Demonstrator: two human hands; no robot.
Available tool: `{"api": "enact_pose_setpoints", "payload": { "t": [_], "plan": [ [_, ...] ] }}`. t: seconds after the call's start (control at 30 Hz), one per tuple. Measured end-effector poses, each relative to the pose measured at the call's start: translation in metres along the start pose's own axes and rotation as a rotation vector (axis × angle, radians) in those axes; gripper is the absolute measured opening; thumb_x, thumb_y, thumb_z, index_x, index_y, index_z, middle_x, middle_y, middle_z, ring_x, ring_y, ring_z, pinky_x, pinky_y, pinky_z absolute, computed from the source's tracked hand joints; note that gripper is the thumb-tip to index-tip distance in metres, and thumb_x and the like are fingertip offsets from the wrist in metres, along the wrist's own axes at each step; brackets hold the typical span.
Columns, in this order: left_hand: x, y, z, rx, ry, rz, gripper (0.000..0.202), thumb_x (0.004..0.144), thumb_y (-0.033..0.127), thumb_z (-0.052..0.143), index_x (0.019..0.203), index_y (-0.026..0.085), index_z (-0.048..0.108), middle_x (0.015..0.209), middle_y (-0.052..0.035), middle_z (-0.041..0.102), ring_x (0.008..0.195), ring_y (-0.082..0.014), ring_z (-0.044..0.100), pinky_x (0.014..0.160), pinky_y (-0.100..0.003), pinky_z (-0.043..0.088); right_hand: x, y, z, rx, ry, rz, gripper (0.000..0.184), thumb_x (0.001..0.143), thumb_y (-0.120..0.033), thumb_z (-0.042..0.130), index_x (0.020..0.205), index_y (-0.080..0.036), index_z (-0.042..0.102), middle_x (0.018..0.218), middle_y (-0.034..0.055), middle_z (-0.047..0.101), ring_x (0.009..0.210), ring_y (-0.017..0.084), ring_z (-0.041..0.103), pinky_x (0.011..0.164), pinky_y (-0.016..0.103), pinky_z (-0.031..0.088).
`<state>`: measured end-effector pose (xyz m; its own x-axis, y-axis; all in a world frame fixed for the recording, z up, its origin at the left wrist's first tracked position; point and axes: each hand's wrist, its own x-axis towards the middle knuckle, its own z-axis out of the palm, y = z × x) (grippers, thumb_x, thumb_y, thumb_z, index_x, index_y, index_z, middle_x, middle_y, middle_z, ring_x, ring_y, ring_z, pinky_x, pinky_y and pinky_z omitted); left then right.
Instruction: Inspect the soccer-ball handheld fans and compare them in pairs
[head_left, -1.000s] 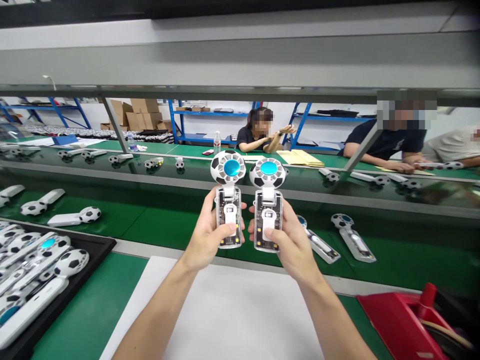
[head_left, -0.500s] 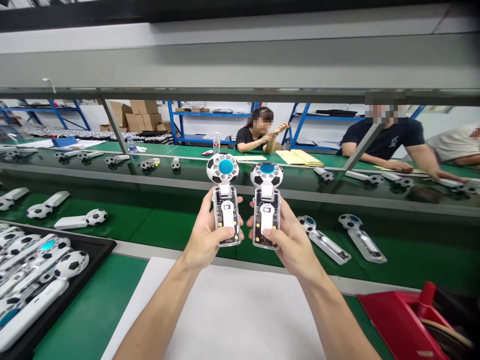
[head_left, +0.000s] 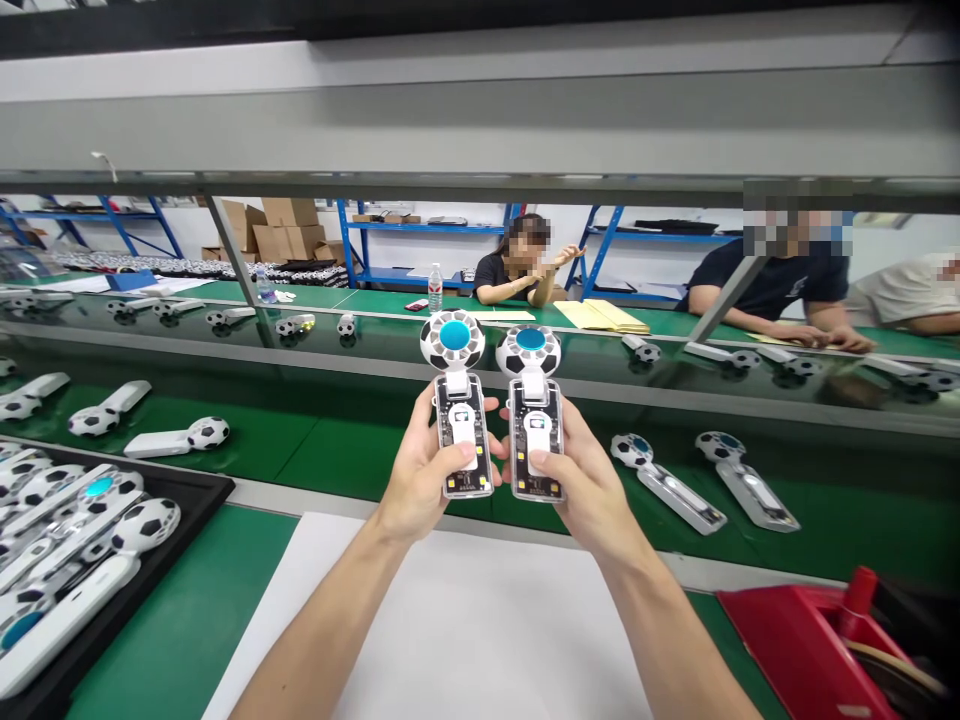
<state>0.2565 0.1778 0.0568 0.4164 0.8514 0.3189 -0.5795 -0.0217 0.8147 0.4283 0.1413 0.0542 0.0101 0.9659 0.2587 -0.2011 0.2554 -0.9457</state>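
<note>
My left hand point(head_left: 420, 470) is closed round the clear handle of a handheld fan point(head_left: 463, 430), thumb pressed on the white strip at its front. This fan has a black-and-white football-patterned head with a blue centre, and a dark circuit board shows through the handle. My right hand point(head_left: 592, 470) grips a matching fan point(head_left: 535, 435) the same way, its thumb also on the white strip. Both fans stand upright side by side, heads up, handles slightly apart. Each has a small display window near the strip's top. Fingers behind the handles are partly hidden.
A black tray point(head_left: 202, 492) of similar fans sits at left. More fans lie on the green conveyor point(head_left: 330, 440) ahead. White paper point(head_left: 487, 630) covers the bench below; a red bin point(head_left: 787, 620) stands right. Two people point(head_left: 780, 280) and part of another sit opposite, beyond metal posts.
The left fan has shifted slightly right and tilted a little. Fans on the near conveyor have moved right. The co-worker at right has drawn an outstretched hand back.
</note>
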Motion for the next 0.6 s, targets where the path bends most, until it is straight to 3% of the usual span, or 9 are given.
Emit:
{"api": "enact_pose_setpoints", "payload": {
  "t": [0.27, 0.37, 0.6],
  "plan": [
    [-0.0010, -0.0037, 0.0020, -0.034, -0.032, -0.016, 0.067, 0.083, 0.022, 0.069, 0.139, 0.028, 0.033, 0.142, -0.0150, 0.054, 0.084, -0.0216, 0.073, 0.067, -0.038, 0.062, -0.0005, -0.0026, 0.0034, -0.002, -0.003, 0.015, 0.063, 0.087, -0.031, 0.064, 0.145, -0.035, 0.038, 0.129, 0.0052, 0.061, 0.079, 0.019, 0.064, 0.069, 0.037, 0.057],
    [-0.0012, -0.0037, 0.0018, -0.031, -0.027, -0.022, 0.069, 0.082, 0.023, 0.070, 0.140, 0.028, 0.032, 0.141, -0.0149, 0.055, 0.086, -0.0230, 0.073, 0.067, -0.038, 0.062, 0.0004, -0.0022, 0.0024, -0.020, -0.026, -0.006, 0.064, 0.087, -0.033, 0.064, 0.145, -0.036, 0.036, 0.131, 0.0051, 0.059, 0.086, 0.020, 0.064, 0.071, 0.038, 0.057],
    [-0.0017, -0.0017, 0.0012, -0.016, -0.021, -0.009, 0.071, 0.081, 0.023, 0.071, 0.140, 0.029, 0.031, 0.144, -0.0154, 0.052, 0.091, -0.0243, 0.072, 0.065, -0.035, 0.061, 0.0002, 0.0000, -0.0017, -0.032, -0.002, -0.031, 0.067, 0.085, -0.031, 0.065, 0.145, -0.034, 0.037, 0.115, 0.0042, 0.063, 0.088, 0.022, 0.063, 0.071, 0.037, 0.056]
  ]
}}
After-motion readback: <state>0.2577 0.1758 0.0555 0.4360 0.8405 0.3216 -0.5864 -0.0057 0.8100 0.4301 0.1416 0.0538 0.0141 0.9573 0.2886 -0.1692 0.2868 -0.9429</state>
